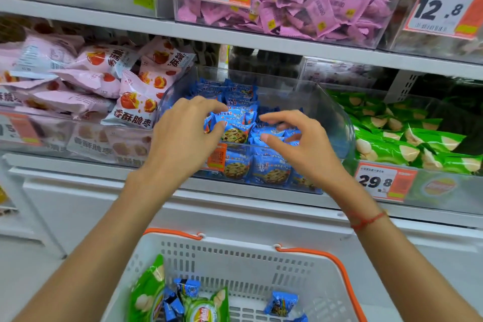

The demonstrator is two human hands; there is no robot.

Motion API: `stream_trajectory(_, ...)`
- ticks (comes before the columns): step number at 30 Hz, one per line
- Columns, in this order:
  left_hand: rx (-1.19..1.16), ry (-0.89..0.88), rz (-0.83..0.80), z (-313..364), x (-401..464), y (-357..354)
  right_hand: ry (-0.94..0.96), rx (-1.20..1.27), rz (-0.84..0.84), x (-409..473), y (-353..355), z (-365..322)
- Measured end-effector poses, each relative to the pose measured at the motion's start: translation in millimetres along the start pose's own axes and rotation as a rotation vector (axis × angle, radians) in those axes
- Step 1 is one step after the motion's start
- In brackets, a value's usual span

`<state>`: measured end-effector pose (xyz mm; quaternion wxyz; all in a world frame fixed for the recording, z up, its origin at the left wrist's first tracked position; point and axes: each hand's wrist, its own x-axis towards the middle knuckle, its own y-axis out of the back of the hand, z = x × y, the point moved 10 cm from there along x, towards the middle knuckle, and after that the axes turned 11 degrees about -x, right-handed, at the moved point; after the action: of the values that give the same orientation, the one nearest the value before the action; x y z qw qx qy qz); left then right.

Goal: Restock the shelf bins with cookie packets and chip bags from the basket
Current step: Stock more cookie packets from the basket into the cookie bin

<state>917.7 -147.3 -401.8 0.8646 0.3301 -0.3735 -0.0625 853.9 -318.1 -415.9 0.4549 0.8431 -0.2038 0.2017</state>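
Two hands over cookie packets (236, 123) (blue), left fingers (209, 110) touching

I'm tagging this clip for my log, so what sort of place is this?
Most likely a shop's snack aisle: clear shelf bins of wrapped snacks, price tags on the bin fronts, and a shopping basket below holding blue cookie packets.

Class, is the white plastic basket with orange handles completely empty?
No: the white plastic basket holds green chip bags and small blue cookie packets.

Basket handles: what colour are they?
Orange handles on a white basket, seen in the head view.
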Motion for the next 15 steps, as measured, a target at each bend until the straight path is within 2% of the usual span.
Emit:
stream_trajectory(3,-0.232,0.119,0.092,-5,-40,-9,-0.095,0.133,0.007,-30,-7,14)
stream_trajectory(5,-0.305,0.196,0.068,-12,-66,-32,-0.151,0.129,-0.068,-50,-29,31)
stream_trajectory(12,-0.26,0.514,-0.432,-80,-183,-170,-0.514,-0.137,-0.619,-176,-146,150)
stream_trajectory(15,-0.195,0.544,-0.65,-101,-234,-216,-0.619,-0.22,-0.826,-239,-188,185)
